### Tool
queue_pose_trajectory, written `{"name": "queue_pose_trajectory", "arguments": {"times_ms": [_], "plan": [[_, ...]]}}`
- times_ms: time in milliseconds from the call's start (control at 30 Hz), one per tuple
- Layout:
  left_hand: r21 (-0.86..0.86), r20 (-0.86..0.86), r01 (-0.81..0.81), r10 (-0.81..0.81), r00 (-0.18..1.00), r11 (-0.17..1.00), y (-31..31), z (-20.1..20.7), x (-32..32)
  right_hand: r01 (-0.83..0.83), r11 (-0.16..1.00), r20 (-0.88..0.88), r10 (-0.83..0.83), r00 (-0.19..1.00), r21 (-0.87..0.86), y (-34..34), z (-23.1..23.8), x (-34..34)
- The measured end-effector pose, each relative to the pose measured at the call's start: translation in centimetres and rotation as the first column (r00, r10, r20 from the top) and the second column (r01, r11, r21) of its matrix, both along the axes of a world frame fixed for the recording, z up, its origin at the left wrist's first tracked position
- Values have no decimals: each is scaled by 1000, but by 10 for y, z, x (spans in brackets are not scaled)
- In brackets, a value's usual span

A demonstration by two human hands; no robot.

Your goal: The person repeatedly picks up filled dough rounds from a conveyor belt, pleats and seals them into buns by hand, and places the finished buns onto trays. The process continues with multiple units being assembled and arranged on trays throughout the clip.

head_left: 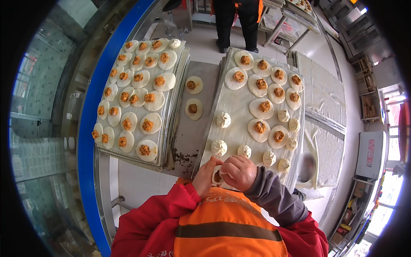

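Close to my orange apron, a partly gathered bun point(217, 176) with brown filling showing sits between my two hands. My left hand point(204, 176) cups its left side, fingers curled round the dough. The fingertips of my right hand point(239, 172) pinch the dough's edge from above and the right. Just beyond them, pleated closed buns point(219, 147) stand in a loose row on the right tray point(231, 103). Farther up that tray lie flat dough rounds point(260, 129), each with a lump of filling in the middle.
On the left, another tray point(159, 164) holds many filled dough rounds point(147, 125) and one closed bun point(174, 43). Two filled rounds point(194, 109) lie on the metal surface between the trays. Cloth-covered racks point(321, 94) stand at right. A person point(236, 21) stands beyond the table.
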State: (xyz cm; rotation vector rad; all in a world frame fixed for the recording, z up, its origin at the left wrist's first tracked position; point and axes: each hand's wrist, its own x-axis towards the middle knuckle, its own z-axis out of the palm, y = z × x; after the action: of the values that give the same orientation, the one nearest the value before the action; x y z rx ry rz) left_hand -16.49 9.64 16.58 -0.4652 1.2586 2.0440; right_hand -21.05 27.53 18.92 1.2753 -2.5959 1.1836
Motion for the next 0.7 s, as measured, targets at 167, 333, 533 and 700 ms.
{"name": "queue_pose_trajectory", "arguments": {"times_ms": [167, 333, 533, 700], "plan": [[115, 28, -74, 72, 997, 991, 6, -8, 1, -25, 1000, 22, 24, 999, 17, 4, 1, -3], [-67, 86, -19, 25, 996, 998, 7, -12, -8, -21, 998, -40, 23, 999, 61, 7, 0, -2], [-54, -43, 10, -13, 999, 998, 7, -2, -5, 65, 998, 57, -67, 996, 25, 7, -1, 0], [-113, -103, 19, -31, 994, 993, 8, 0, -3, 91, 996, 31, -91, 995, 8, 7, -1, 2]]}}
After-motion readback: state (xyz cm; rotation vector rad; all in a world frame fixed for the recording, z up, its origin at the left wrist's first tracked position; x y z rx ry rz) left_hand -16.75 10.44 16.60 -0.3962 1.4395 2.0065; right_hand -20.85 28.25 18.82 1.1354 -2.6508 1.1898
